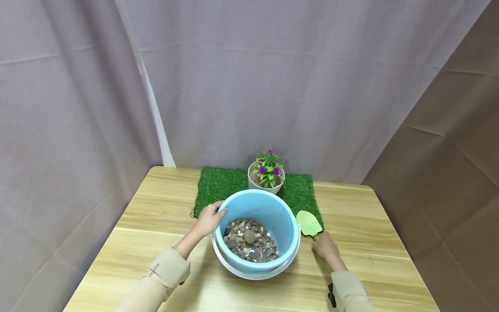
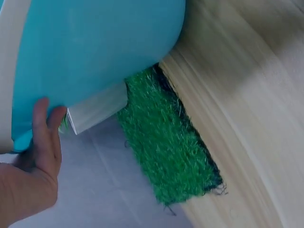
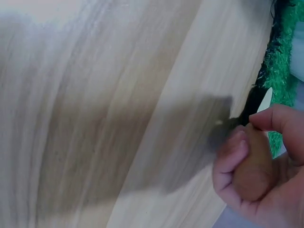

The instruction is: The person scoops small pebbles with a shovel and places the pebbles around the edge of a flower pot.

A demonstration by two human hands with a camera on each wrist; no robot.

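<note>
A light blue bucket (image 1: 281, 223) stands on the table with pebbles (image 1: 254, 248) and one larger round stone (image 1: 249, 236) inside. My left hand (image 1: 208, 220) grips its rim on the left, thumb over the edge and fingers along the outer wall. In the left wrist view those fingers lie against the bucket's side (image 2: 104, 47). To the right of the bucket, my right hand (image 1: 326, 248) holds a small trowel with a pale green blade (image 1: 309, 223). The right wrist view shows fingers curled round its wooden handle (image 3: 255, 173), with the blade mostly hidden.
Behind the bucket, a white pot (image 1: 277, 189) with purple flowers (image 1: 269, 167) sits on a green artificial turf mat (image 1: 218, 184). The bucket's white handle (image 1: 249, 277) hangs down at its front. Grey curtains (image 1: 273, 86) surround the wooden table (image 1: 163, 199).
</note>
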